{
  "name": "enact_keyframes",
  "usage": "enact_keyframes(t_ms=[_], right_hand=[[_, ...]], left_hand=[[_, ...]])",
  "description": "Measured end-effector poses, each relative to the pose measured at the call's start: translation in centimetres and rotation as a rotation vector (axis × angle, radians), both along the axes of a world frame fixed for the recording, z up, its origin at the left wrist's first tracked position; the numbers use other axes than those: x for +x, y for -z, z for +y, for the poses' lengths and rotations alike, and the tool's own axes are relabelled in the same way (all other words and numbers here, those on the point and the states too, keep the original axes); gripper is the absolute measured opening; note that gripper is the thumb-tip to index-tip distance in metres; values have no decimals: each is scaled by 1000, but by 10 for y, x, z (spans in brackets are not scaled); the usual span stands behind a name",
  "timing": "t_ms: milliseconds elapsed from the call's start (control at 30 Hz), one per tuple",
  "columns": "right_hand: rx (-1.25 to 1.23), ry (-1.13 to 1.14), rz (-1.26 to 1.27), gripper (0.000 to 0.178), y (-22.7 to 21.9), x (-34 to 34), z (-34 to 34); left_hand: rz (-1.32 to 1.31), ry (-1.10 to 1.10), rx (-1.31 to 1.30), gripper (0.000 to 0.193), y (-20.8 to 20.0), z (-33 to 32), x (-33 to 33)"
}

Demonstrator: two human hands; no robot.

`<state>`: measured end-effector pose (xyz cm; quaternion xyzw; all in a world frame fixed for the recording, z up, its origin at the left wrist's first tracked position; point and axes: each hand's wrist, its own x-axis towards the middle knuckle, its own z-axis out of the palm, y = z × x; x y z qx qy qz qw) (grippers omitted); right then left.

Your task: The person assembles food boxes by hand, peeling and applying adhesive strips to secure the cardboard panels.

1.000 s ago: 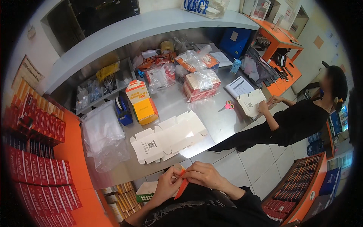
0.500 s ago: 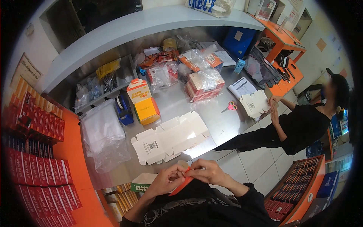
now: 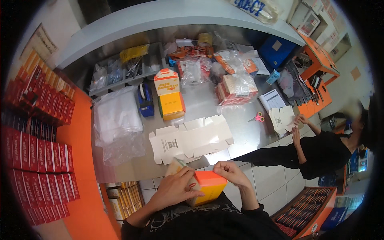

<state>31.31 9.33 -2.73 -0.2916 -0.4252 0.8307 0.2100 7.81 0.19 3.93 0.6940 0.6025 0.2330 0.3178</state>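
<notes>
Close to my body, in front of the table's near edge, both my hands hold a partly folded yellow and orange cardboard box (image 3: 212, 188). My left hand (image 3: 174, 190) grips its left side, thumb across the front, beside a raised pale flap. At the top right corner, my right hand (image 3: 235, 175) pinches the edge between curled fingers and thumb. Just beyond lie flat white carton blanks (image 3: 200, 138), printed side mostly down. A folded yellow box (image 3: 172, 106) with its lid raised stands behind them, next to a blue tape dispenser (image 3: 146, 102).
Clear plastic bags (image 3: 118, 124) lie on the table's left. Pink-handled scissors (image 3: 257, 117) and plastic-wrapped boxes (image 3: 237, 90) are to the right and back. Red boxes (image 3: 40, 150) fill the left shelf. A co-worker (image 3: 324, 148) at the right handles another white blank (image 3: 282, 119).
The box in my hands has turned and opened out, showing its yellow and orange sides. My left hand has shifted onto its side, my right to its corner. The view has swung left.
</notes>
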Motion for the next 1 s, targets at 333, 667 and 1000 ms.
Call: enact_keyframes(t_ms=[333, 667, 1000], right_hand=[[854, -113, -292, 17, -65, -41, 20], [1347, -46, -161, 19, -65, -84, 8], [800, -41, -242, 22, -35, -123, 14]], left_hand=[[-458, -65, -316, 19, 2, 18, -23], [-901, 4, -523, 22, 9, 31, -56], [-1038, -255, -212, 34, 29, 37, -54]])
